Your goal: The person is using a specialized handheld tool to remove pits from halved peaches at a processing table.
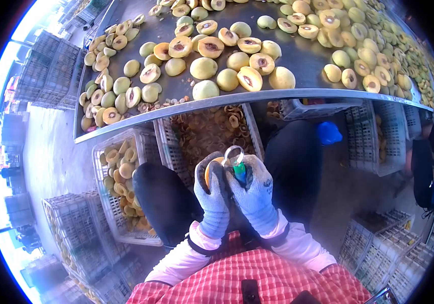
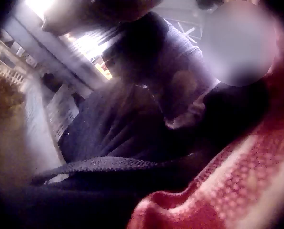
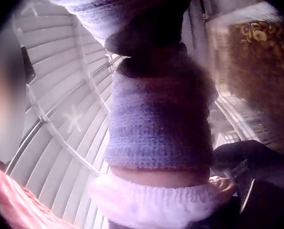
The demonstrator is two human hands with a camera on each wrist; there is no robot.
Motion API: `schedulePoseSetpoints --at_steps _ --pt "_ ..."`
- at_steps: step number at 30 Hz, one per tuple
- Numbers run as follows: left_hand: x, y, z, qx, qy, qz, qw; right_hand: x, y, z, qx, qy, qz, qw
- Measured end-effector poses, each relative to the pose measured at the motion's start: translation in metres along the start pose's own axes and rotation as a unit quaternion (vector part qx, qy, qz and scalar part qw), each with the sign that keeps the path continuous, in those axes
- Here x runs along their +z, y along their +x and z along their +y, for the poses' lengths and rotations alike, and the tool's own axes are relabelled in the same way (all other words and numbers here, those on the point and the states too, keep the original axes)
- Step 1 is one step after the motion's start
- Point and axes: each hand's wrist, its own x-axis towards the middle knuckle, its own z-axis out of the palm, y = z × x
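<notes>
In the head view both gloved hands meet above the lap. The left hand (image 1: pixel 211 195) is curled round a yellow-orange fruit (image 1: pixel 209 176), mostly hidden by the fingers. The right hand (image 1: pixel 255 192) grips the green handle (image 1: pixel 239 171) of a tool whose curved metal loop (image 1: pixel 234 152) stands up beside the fruit; whether they touch cannot be told. A dim glove (image 2: pixel 189 57) shows in the left wrist view. The right wrist view shows the knitted right glove (image 3: pixel 158 119) with the other glove (image 3: pixel 118 19) above it; fingertips and tool are hidden there.
A metal table (image 1: pixel 257 95) bearing many halved and whole fruits stands ahead. Below its edge is a crate (image 1: pixel 253 133) of brown-orange scraps. Another crate (image 1: pixel 106 202) of fruit pieces stands left of the knees. More crates (image 1: pixel 374 243) stand right; a blue object (image 1: pixel 329 133) lies near the right knee.
</notes>
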Motion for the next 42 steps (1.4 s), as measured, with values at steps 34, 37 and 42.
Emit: schedulePoseSetpoints --at_steps 34,37,42 --pt "-0.008 0.023 0.023 0.066 0.095 -0.061 0.991 -0.009 -0.016 -0.011 0.084 0.062 -0.103 0.989" --pt "-0.003 0.015 0.023 0.073 0.078 -0.066 0.992 -0.004 -0.023 -0.002 0.042 0.009 -0.122 0.992" --pt "0.002 0.009 0.031 0.002 0.001 -0.016 1.0 0.004 -0.028 -0.001 0.029 0.021 -0.103 0.994"
